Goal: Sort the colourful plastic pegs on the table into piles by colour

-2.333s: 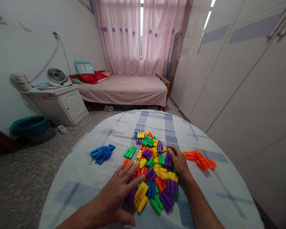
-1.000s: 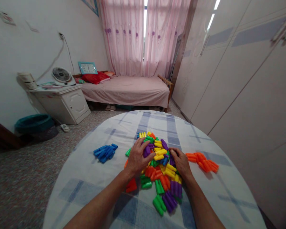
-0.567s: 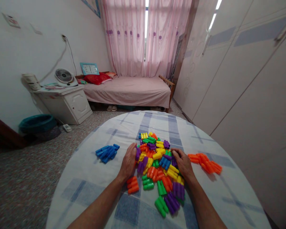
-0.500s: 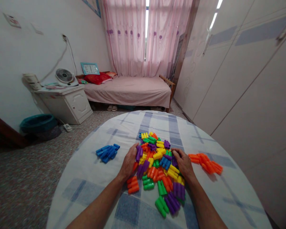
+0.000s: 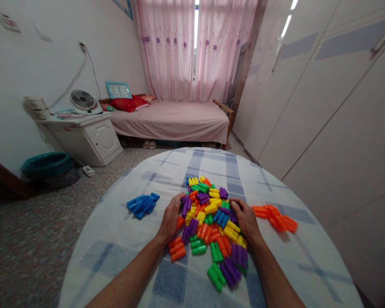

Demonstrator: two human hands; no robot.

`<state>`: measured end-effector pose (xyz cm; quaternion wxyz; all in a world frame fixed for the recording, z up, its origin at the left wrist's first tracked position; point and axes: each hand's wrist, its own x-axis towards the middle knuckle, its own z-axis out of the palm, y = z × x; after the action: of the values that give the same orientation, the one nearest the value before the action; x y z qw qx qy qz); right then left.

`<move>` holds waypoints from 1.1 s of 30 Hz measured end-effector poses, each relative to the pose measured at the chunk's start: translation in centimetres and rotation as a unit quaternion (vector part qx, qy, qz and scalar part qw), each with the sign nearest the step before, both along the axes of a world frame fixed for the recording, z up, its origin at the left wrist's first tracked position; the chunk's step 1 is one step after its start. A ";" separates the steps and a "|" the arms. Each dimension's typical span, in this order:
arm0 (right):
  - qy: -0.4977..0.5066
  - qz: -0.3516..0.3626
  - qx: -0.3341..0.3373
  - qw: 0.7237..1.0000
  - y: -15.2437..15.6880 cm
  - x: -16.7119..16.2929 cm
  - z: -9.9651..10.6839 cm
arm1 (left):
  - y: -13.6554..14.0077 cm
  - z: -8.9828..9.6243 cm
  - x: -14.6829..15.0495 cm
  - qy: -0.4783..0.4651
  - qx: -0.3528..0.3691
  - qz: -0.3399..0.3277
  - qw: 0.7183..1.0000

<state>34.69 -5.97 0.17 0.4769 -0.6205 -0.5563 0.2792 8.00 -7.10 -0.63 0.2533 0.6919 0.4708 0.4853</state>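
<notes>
A mixed pile of plastic building pieces, shaped like joined tubes in purple, yellow, orange, green and blue, lies mid-table. My left hand rests against the pile's left side, beside a purple piece, fingers stretched forward and partly hidden. On the other side my right hand lies along the edge of the pile near a dark purple piece, its fingers loosely curved and apart. Neither hand visibly grips a piece. A blue piece sits between them, and a green piece lies at the near end.
A small blue heap lies left of my left hand, an orange heap right of my right hand. All rest on a round table with a checked cloth. Beyond stand a bed, a white cabinet and a wardrobe.
The whole view has shifted slightly, so everything sits a little further left. Both hands stay at the sides of the pile, and the pieces keep their arrangement.
</notes>
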 end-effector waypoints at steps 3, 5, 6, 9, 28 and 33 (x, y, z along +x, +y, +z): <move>-0.003 -0.003 0.002 1.000 0.0 0.0 0.0 | 0.0 -0.2 -0.1 0.010 0.015 0.000 1.000; -0.004 -0.004 0.001 1.000 -0.1 0.0 0.1 | 0.1 -0.3 -0.2 0.014 0.021 -0.004 1.000; -0.005 -0.004 0.001 1.000 -0.1 -0.1 0.1 | 0.1 -0.2 -0.2 0.013 0.020 -0.006 1.000; -0.004 -0.006 0.002 1.000 -0.1 -0.1 0.1 | 0.0 0.2 0.0 -0.015 -0.011 -0.001 1.000; -0.004 -0.001 -0.004 1.000 -0.1 -0.1 0.1 | -0.1 1.4 1.1 -0.093 -0.076 0.019 0.993; -0.008 0.002 -0.002 1.000 0.1 0.1 -0.2 | -0.5 1.7 0.8 -0.097 -0.054 -0.028 0.993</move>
<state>34.78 -5.92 -0.01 0.4705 -0.6225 -0.5609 0.2767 8.83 -7.58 1.05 0.3482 0.6397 0.4503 0.5165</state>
